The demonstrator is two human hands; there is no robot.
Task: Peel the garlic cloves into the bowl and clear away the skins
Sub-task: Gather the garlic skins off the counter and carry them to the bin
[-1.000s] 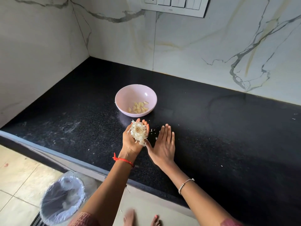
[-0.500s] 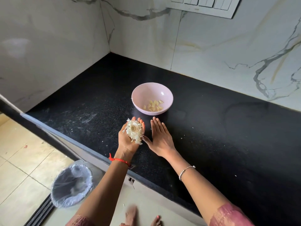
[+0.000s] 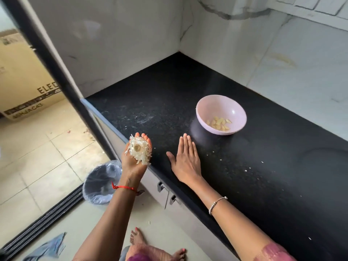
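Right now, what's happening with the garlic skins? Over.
Left hand cups skins. Right hand flat on counter. Cloves in bowl. Bin below, nothing blocking.

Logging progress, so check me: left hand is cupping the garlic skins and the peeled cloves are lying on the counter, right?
No. The head view shows the cloves in the bowl, not there. The left hand does cup the skins.
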